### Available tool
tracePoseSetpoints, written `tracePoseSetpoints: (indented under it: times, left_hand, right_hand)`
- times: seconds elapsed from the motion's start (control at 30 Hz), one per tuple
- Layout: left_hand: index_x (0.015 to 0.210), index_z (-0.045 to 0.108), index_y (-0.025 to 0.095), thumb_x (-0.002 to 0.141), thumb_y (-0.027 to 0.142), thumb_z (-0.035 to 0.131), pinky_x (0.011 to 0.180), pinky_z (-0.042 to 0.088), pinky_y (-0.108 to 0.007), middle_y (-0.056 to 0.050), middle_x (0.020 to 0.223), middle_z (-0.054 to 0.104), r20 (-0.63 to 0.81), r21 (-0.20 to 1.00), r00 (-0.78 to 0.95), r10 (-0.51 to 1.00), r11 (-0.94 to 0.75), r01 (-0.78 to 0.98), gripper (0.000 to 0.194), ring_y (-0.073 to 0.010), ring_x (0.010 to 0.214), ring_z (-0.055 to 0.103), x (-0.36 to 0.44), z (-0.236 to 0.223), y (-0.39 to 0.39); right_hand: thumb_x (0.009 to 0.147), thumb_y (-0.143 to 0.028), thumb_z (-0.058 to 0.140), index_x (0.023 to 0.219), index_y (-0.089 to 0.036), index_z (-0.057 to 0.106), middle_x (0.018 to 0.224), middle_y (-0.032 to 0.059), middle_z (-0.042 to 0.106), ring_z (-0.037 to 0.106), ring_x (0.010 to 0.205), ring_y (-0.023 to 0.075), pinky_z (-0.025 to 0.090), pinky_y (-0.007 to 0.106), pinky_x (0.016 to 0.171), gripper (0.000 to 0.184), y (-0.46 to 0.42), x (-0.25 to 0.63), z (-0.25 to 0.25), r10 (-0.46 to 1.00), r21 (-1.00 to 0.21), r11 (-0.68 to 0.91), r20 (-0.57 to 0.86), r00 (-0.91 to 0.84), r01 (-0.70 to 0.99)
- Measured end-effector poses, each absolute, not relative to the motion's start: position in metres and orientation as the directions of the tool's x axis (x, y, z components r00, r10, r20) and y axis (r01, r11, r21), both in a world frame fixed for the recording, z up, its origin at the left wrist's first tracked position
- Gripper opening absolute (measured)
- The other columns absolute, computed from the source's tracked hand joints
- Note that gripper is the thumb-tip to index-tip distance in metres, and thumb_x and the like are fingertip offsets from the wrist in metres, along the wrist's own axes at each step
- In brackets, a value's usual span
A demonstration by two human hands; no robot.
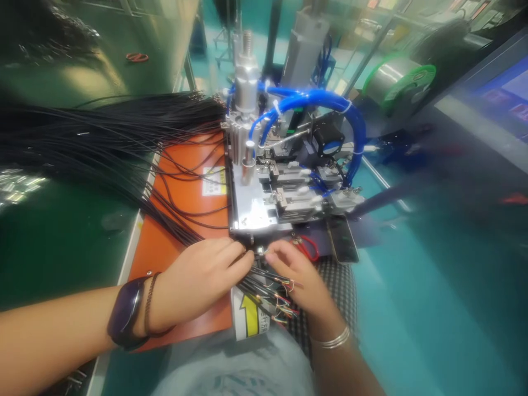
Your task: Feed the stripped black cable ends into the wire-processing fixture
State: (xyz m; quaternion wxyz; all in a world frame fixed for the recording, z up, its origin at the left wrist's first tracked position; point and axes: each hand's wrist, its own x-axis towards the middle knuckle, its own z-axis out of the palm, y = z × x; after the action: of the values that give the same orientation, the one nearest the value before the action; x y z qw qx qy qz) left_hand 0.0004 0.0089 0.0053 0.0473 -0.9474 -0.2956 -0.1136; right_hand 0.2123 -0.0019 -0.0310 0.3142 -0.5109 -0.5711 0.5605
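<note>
My left hand is closed around a black cable near the front of the machine; most of that cable is hidden under the fingers. Close to it, the thumb and index finger of my right hand pinch together at the small end of the cable, just right of a tiny bright metal part. Below both hands lies a bundle of black cables, their stripped ends showing thin coloured wires. Whether the pinched tip is a single wire cannot be made out.
Many long black cables stretch left across the orange surface. Blue air tubes arch over the machine. A dark phone and red-handled tool lie to the right. A green-rimmed wire spool is behind.
</note>
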Motion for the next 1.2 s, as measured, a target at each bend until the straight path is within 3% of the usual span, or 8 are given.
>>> tracePoseSetpoints:
  times: [0.33,0.7,0.93,1.2]
  left_hand:
    - [0.106,0.057,0.013,0.087,0.01,0.043,0.056,0.046,-0.033,-0.005,0.081,0.054,0.219,-0.056,0.801,0.557,-0.813,0.58,0.024,-0.0186,0.068,0.05,0.0,0.008,0.008]
    - [0.106,0.056,0.013,0.082,0.008,0.049,0.056,0.049,-0.035,-0.005,0.081,0.052,0.166,-0.061,0.802,0.575,-0.805,0.59,0.026,-0.0197,0.069,0.05,0.002,0.008,0.008]
    - [0.119,0.051,0.013,0.079,0.003,0.046,0.056,0.048,-0.034,-0.004,0.08,0.05,0.091,-0.096,0.818,0.568,-0.813,0.574,0.042,-0.0194,0.067,0.049,0.003,0.012,0.006]
    - [0.129,0.045,0.017,0.075,-0.002,0.044,0.059,0.049,-0.034,-0.005,0.086,0.051,0.005,-0.076,0.792,0.611,-0.789,0.609,0.057,-0.0196,0.071,0.051,0.01,0.013,0.003]
  right_hand:
    - [0.09,-0.037,0.049,0.083,-0.019,0.054,0.073,-0.0026,0.049,0.046,0.064,0.0113,0.039,0.022,0.058,0.02,-0.004,0.211,-0.035,0.934,-0.967,-0.201,-0.238,-0.265,0.159]
    - [0.087,-0.027,0.051,0.077,-0.02,0.05,0.068,-0.0045,0.042,0.039,0.058,0.0098,0.033,0.021,0.051,0.012,-0.001,0.202,-0.036,0.966,-0.955,-0.148,-0.195,-0.169,0.256]
    - [0.085,-0.031,0.054,0.089,-0.02,0.058,0.08,-0.0003,0.052,0.049,0.069,0.0128,0.04,0.025,0.062,0.013,-0.001,0.2,-0.031,0.972,-0.968,-0.185,-0.207,-0.116,0.171]
    - [0.082,-0.035,0.057,0.077,-0.019,0.053,0.069,-0.0034,0.048,0.045,0.063,0.0116,0.036,0.024,0.058,0.017,0.004,0.198,-0.036,0.953,-0.959,-0.266,-0.276,-0.124,0.094]
